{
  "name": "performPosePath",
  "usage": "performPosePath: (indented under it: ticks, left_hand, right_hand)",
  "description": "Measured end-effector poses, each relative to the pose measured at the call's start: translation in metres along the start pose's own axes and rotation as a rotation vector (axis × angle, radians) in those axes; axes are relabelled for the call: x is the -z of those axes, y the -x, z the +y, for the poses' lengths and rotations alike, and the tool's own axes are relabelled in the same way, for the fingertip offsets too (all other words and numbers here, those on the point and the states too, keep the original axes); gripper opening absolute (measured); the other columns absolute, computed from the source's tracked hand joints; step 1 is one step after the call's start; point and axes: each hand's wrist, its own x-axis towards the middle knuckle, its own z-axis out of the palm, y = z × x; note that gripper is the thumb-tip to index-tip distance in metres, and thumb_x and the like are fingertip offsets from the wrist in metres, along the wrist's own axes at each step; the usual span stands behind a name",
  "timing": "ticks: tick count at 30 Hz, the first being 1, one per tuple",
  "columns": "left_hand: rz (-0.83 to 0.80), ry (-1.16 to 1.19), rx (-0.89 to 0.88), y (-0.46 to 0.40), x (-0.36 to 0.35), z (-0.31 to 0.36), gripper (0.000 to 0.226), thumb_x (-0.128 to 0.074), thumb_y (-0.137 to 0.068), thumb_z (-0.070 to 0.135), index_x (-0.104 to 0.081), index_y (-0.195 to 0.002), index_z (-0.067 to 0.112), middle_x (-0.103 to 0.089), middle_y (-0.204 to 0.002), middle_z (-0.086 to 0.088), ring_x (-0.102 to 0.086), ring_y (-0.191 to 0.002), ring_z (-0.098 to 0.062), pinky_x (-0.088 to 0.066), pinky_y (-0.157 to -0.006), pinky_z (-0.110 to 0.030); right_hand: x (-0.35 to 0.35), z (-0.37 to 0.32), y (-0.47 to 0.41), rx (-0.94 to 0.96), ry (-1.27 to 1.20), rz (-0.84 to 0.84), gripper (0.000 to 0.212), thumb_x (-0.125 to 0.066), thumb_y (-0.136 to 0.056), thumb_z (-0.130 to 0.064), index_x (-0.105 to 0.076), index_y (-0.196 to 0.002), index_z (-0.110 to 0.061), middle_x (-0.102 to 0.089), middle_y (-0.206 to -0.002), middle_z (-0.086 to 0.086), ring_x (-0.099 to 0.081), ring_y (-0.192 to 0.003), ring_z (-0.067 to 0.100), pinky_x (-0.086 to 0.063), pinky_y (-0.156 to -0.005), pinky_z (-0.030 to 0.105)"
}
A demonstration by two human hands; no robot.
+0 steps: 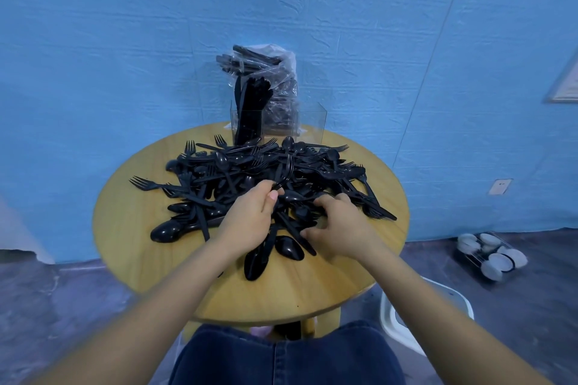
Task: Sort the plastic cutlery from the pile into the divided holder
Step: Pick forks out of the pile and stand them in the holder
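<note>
From the head camera, a round wooden surface (150, 247) stands against a blue wall (125, 40), and a large pile of black plastic cutlery (250, 172) covers its middle and far half: forks, spoons and knives lying crossed over one another. At the far edge, just behind the pile, stands a clear divided holder (278, 120). Its left compartment holds a bunch of black knives (250, 109) standing upright; the middle one holds clear plastic bags (275, 72) of more cutlery that rise above the rim; the right compartment looks see-through, and what is in it cannot be told.

The left hand (250, 216) lies on the near side of the pile, its fingers (272, 195) curled and pinching a black fork (286, 170) by the handle, tines pointing toward the far edge. The right hand (337, 225) rests just beside it on the pile, fingers spread and bent down onto the pieces, gripping none that can be made out. A large black spoon (289, 247) lies between the two wrists toward the near edge.

On the floor to the right sits a wire rack of white bowls (491, 255), and a white stool (428, 309) stands near the surface's near right edge.
</note>
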Motion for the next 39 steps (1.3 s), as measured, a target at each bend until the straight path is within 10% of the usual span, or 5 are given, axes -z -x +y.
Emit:
performPosePath:
  ticks: [9, 20, 25, 39]
  left_hand:
    - [-0.016, -0.049, 0.006, 0.000, -0.004, -0.005, 0.029, -0.029, -0.102, 0.023, -0.052, -0.117, 0.011, -0.060, -0.110, -0.007, -0.043, -0.071, -0.005, -0.034, -0.066, -0.026]
    - [0.005, -0.179, -0.040, 0.001, -0.015, -0.013, 0.022, -0.031, -0.102, 0.025, -0.047, -0.094, 0.013, -0.045, -0.074, 0.008, -0.045, -0.066, -0.008, -0.032, -0.054, -0.024]
    - [0.004, -0.176, -0.059, 0.000, -0.013, -0.015, 0.023, -0.030, -0.102, 0.025, -0.047, -0.095, 0.011, -0.046, -0.075, 0.008, -0.046, -0.067, -0.010, -0.033, -0.055, -0.027]
    - [0.004, -0.146, -0.035, -0.006, -0.013, -0.012, 0.020, -0.031, -0.102, 0.024, -0.044, -0.090, 0.014, -0.048, -0.076, 0.004, -0.047, -0.066, -0.014, -0.035, -0.057, -0.030]
  right_hand:
    - [-0.006, 0.002, -0.004, -0.038, -0.144, 0.132, 0.028, -0.062, -0.089, -0.008, -0.058, -0.117, -0.007, -0.057, -0.089, -0.001, -0.055, -0.083, 0.014, -0.046, -0.078, 0.025]
    - [-0.017, -0.002, -0.010, -0.078, -0.241, 0.177, 0.012, -0.062, -0.088, -0.007, -0.062, -0.100, -0.009, -0.066, -0.086, 0.010, -0.067, -0.075, 0.025, -0.055, -0.071, 0.036]
    - [-0.012, 0.004, -0.005, -0.037, -0.348, 0.294, 0.009, -0.061, -0.090, -0.010, -0.068, -0.084, -0.011, -0.066, -0.070, 0.000, -0.064, -0.063, 0.010, -0.050, -0.063, 0.019]
    - [0.030, 0.012, -0.013, 0.172, -0.115, 0.570, 0.021, -0.051, -0.093, -0.005, -0.068, -0.103, -0.012, -0.061, -0.102, -0.002, -0.056, -0.089, 0.014, -0.037, -0.072, 0.019]
